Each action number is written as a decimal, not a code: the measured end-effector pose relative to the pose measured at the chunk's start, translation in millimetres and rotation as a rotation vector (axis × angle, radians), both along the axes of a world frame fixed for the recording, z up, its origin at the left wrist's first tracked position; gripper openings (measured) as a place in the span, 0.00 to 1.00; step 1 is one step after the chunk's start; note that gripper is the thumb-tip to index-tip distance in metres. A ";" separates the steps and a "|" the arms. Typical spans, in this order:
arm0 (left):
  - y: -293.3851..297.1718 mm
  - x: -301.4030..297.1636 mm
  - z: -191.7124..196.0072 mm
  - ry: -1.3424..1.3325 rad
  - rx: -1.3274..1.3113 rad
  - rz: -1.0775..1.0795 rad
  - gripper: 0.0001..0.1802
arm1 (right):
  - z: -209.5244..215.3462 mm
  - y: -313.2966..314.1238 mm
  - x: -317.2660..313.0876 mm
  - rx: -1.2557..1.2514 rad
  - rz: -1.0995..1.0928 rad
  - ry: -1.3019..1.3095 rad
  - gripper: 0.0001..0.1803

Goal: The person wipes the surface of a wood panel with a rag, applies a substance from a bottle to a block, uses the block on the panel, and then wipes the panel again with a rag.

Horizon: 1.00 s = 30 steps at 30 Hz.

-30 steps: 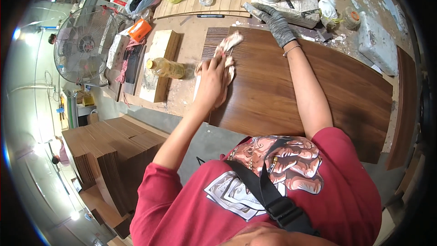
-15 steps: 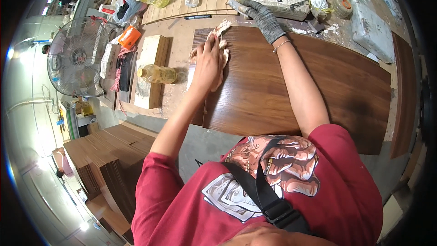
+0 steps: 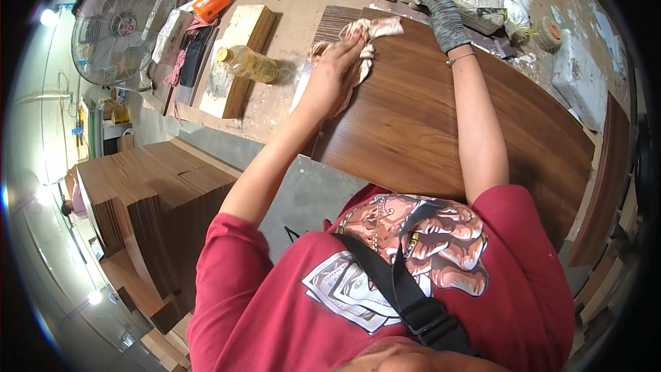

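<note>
Surface: dusty workshop surface [image 3: 279,107] under us, cluttered at its far edge.
Far left: we see a standing fan [image 3: 117,24], and below it a stack of brown boards [image 3: 148,196].
Left of centre: an oil bottle [image 3: 249,64] lies on a pale wooden block [image 3: 237,55], near our left hand.
Left hand: our left hand [image 3: 334,79] presses flat on a crumpled rag [image 3: 365,34], fingers [image 3: 358,45] close together and curled onto the cloth.
Rag: it sits on the near-left corner area of the dark walnut panel [image 3: 441,124], partly beyond our fingertips.
Right hand: our right hand [image 3: 437,7], in a grey glove, rests at the panel's far edge, fingers extended and fairly close; we cannot tell whether they grip anything.
Far right: a roll of tape [image 3: 549,33] lies beyond the panel.
</note>
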<state>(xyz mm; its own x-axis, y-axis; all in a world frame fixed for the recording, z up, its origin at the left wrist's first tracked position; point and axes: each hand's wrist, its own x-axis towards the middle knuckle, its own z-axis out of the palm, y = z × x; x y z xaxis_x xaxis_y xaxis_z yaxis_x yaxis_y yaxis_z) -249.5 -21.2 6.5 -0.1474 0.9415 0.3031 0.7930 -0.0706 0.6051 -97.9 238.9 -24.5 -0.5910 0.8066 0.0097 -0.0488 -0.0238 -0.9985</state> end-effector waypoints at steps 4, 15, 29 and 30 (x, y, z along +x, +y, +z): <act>-70.0 27.1 15.5 0.048 -0.079 0.024 0.34 | -8.6 2.7 1.0 0.130 -0.032 -0.034 0.22; -116.2 48.0 27.7 0.034 -0.200 0.110 0.27 | 1.4 -9.4 -3.9 0.010 0.040 -0.011 0.22; -86.4 28.7 26.1 0.060 -0.197 0.029 0.35 | -14.7 3.4 -2.7 -0.106 -0.002 0.108 0.22; -103.8 32.5 26.4 0.029 -0.224 0.039 0.35 | -10.8 0.6 -3.8 -0.061 -0.013 0.101 0.21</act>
